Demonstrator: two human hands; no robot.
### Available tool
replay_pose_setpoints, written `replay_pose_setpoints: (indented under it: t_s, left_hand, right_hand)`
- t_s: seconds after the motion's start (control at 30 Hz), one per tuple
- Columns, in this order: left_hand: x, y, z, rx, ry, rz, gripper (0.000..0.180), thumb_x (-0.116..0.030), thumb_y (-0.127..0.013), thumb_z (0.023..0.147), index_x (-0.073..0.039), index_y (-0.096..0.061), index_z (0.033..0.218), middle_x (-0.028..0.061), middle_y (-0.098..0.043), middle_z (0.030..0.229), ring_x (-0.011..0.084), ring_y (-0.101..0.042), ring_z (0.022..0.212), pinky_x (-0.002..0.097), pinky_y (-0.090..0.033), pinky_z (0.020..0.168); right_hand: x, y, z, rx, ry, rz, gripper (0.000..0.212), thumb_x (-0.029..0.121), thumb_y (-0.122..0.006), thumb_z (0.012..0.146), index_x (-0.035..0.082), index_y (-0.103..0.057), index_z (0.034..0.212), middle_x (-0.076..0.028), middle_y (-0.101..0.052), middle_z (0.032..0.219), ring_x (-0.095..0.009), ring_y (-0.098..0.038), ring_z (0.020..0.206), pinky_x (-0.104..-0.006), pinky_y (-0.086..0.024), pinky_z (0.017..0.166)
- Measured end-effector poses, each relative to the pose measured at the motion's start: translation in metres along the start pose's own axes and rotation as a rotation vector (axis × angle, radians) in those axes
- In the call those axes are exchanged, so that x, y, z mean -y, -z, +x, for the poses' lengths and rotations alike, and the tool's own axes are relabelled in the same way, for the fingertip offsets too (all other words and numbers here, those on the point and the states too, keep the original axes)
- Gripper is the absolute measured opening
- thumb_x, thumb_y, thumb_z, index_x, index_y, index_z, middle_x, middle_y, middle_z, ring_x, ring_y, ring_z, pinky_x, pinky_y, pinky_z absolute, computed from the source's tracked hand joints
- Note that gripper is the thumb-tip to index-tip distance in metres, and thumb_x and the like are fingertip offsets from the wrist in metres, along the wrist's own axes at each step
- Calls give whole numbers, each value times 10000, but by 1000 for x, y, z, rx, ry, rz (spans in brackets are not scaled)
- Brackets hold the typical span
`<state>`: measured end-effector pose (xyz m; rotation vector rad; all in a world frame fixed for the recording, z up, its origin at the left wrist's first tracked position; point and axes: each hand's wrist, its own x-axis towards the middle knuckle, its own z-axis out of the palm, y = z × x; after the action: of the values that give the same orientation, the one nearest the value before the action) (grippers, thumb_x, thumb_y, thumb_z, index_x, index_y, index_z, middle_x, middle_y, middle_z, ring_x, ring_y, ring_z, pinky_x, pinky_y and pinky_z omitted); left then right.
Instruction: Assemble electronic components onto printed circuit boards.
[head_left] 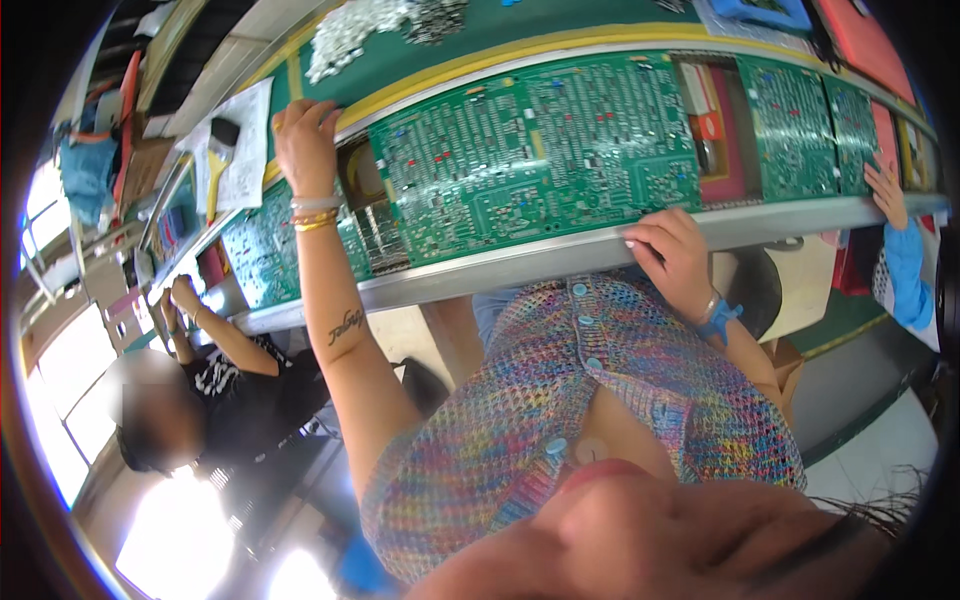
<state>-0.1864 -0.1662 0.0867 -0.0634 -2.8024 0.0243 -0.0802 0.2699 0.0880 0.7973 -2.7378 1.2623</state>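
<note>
My left hand [306, 145] reaches over the far edge of the conveyor line, left of a large green circuit board [460, 160]. Its fingers are bent together and pointed down; whatever they pinch, if anything, is hidden. My right hand [672, 250] rests at the near metal rail [600, 248], by the board's lower right edge. Those fingers are loosely bent, with the thumb apart, and nothing shows between them. The board is full of small parts, with red and blue ones among them. Another green board [265, 250] lies beyond my left forearm.
Further green boards [790, 130] lie at right, near another person's hand [886, 195]. At left sits a co-worker in black [250, 365], hands raised to the line. White parts [350, 40] are heaped on the far bench. A yellow-handled brush [217, 165] lies on papers [245, 130].
</note>
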Motion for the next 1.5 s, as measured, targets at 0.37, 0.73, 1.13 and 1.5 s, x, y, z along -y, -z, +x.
replay_pose_setpoints:
  t_s: [0.37, 0.73, 1.13, 1.5]
  left_hand:
    - [-101, 46, 11, 1, -140, -527, 112, -36, -687, 787, -51, -663, 895, 89, -661, 894, 238, -641, 781, 318, -511, 703]
    - [-249, 6, 77, 218, -963, -881, 178, -54, -689, 725, -70, -646, 897, 65, -644, 923, 246, -626, 818, 324, -515, 690]
    - [-270, -14, 85, 354, -1169, -842, 240, -31, -630, 663, -56, -658, 900, 68, -614, 944, 244, -611, 853, 326, -507, 714]
    - [-272, -16, 89, 310, -1245, -818, 263, -71, -575, 648, -40, -660, 895, 78, -597, 911, 242, -604, 851, 328, -509, 725]
  right_hand:
    - [-22, 3, -17, -216, 90, -215, 230, 80, -692, 712, 103, -658, 938, -16, -625, 941, -219, -587, 878, -338, -454, 750]
    - [-24, 4, -32, -184, -1, -307, 263, 121, -612, 751, 114, -655, 1011, -2, -634, 1145, -213, -563, 1045, -342, -415, 844]
    - [-28, 4, -33, -160, 11, -323, 271, 149, -611, 755, 133, -655, 1023, 22, -607, 1182, -147, -550, 1092, -300, -402, 866]
    - [-28, 4, -31, -149, -11, -301, 275, 149, -609, 754, 132, -654, 1025, 22, -598, 1191, -143, -543, 1098, -304, -394, 877]
